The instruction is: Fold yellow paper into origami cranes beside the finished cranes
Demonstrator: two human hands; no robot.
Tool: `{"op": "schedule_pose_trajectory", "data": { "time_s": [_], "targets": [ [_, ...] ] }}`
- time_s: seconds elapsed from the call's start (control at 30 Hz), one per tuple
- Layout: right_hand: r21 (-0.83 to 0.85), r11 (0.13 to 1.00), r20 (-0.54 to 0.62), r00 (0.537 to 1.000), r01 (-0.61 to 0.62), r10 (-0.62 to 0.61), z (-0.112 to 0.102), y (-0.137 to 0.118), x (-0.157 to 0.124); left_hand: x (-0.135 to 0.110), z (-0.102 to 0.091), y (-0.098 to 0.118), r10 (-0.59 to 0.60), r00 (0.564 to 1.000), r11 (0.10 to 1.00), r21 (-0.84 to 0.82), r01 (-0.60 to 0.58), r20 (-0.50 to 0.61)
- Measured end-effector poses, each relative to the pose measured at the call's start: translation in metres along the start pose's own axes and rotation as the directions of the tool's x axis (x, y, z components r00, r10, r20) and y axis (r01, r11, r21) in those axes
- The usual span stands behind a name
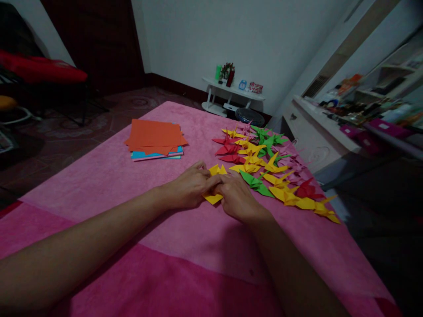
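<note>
A partly folded piece of yellow origami paper (213,199) lies on the pink cloth surface (185,229) between my two hands. My left hand (191,185) grips it from the left with bent fingers. From the other side, my right hand (238,198) has its fingers closed on the same paper, and the fingers of both hands meet over its middle. Pointed yellow flaps show beyond the fingers, and a folded corner shows on the near side. The fingertips partly hide the folds. Just right of my right hand sits a green paper crane (256,182).
Rows of yellow, red, green and pink paper cranes (251,152) cover the right side. A stack of orange paper (155,134) over blue and other sheets lies at the left. Beyond are a white shelf (234,86), a cluttered dresser (317,132) and a red-covered chair (42,70).
</note>
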State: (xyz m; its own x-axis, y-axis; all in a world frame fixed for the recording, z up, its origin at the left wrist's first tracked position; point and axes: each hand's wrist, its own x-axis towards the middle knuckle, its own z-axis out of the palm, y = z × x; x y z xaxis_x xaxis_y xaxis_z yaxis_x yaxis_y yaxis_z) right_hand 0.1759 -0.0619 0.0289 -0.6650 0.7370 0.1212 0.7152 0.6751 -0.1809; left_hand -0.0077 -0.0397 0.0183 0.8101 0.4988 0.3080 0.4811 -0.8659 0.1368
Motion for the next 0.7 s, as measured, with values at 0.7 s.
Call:
{"op": "schedule_pose_trajectory", "data": {
  "time_s": [0.7],
  "targets": [
    [0.556,0.822,-0.207,0.937,-0.125,0.283,0.028,0.033,0.007,0.005,0.019,-0.028,-0.267,0.959,0.920,-0.322,0.225,-0.095]
  ]
}}
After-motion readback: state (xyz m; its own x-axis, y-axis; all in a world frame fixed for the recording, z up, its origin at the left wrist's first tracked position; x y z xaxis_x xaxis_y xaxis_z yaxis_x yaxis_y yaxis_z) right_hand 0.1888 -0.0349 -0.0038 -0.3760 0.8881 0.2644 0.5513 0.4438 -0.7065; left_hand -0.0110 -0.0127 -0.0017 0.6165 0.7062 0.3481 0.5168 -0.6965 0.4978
